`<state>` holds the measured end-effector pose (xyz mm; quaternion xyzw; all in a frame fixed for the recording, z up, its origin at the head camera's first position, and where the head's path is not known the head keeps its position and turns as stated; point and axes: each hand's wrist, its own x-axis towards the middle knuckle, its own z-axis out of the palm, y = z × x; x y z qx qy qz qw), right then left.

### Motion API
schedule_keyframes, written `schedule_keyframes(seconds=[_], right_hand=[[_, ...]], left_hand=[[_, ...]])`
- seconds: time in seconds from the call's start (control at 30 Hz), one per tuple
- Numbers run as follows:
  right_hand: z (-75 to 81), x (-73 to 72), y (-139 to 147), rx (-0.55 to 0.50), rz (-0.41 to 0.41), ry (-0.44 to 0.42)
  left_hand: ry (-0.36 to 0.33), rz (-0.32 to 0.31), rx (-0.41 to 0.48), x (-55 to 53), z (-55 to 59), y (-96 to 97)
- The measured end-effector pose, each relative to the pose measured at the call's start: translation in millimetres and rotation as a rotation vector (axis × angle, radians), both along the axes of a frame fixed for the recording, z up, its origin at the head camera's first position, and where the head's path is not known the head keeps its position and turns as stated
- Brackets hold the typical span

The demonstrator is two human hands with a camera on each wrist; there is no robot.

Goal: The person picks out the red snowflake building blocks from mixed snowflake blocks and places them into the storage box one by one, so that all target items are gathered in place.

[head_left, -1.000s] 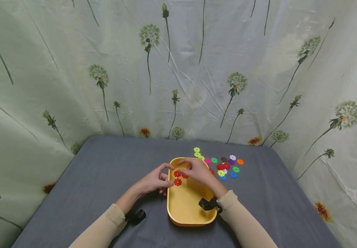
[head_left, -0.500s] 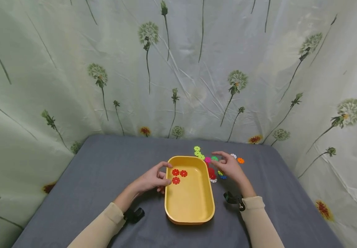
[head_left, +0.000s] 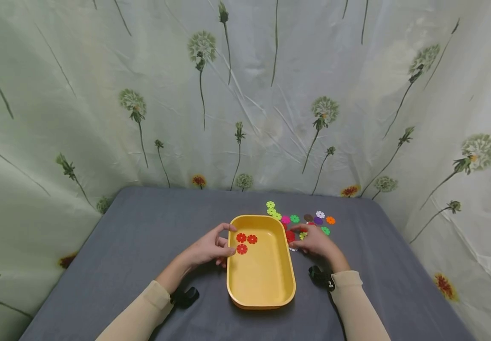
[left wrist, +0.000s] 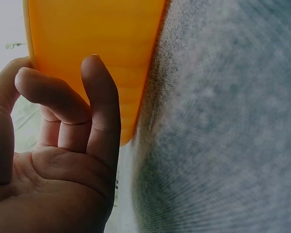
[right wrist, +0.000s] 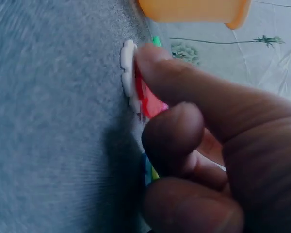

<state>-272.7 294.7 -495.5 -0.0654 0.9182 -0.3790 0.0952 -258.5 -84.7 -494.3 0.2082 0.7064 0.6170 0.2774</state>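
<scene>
A yellow plastic tub [head_left: 262,279] stands on the grey cloth with three red flower-shaped discs [head_left: 241,248] lying in its far left part. My left hand [head_left: 207,246] grips its left rim, thumb and index finger over the edge, the other fingers beside the outer wall [left wrist: 131,82]. Just right of the tub, my right hand [head_left: 317,240] is low over a pile of loose discs. In the right wrist view, its thumb tip meets a red disc [right wrist: 153,103] on top of a white disc [right wrist: 128,68]. Thumb and index finger are spread around the red disc.
Beyond the right hand lie more flower-shaped discs, among them an orange disc [head_left: 331,220], a green disc [head_left: 294,219] and a brown disc [head_left: 308,218]. Lime discs [head_left: 270,205] stand out behind the tub. A floral curtain [head_left: 262,118] hangs at the cloth's far edge.
My right hand has gone from above the tub out to the right, then down and toward the red discs beside it. My left hand keeps to the left rim; the tub has shifted slightly left.
</scene>
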Motion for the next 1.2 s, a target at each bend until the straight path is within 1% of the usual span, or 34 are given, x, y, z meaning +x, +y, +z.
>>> schedule_keyframes(seconds=[0.2,0.33,0.43,0.5,0.7,0.77,1.0,1.1,1.2], right_hand=[[-3.1,0.8,-2,0.05,-0.034,0.016],[-0.9,-0.4,-5,0.141,-0.045,0.078],[1.3,0.0,-6,0.197,-0.059,0.107],[2.8,0.9,-5,0.208,-0.06,0.105],[7.7,3.7,-1,0.158,-0.038,0.056],[8.7,4.1,-1,0.157,-0.031,0.054],[8.8,2.7,-6,0.27,0.005,0.122],[11.8,2.4,-7,0.255,-0.009,0.151],[19.7,4.9,-7,0.227,-0.027,0.186]], left_hand=[[-0.001,-0.001,-0.009,1.5,-2.1,0.0],[-0.006,0.005,-0.006,2.1,-0.9,0.3],[-0.004,0.006,-0.002,2.4,0.3,0.4],[-0.002,0.005,-0.001,2.4,0.6,0.4],[-0.005,0.004,-0.003,2.0,0.2,-0.2],[-0.004,0.002,-0.002,1.9,-0.3,-0.4],[-0.01,0.019,-0.005,2.0,-0.5,-0.5],[-0.005,0.016,0.001,2.4,0.3,-0.2],[-0.002,0.015,0.004,2.8,1.5,-0.1]])
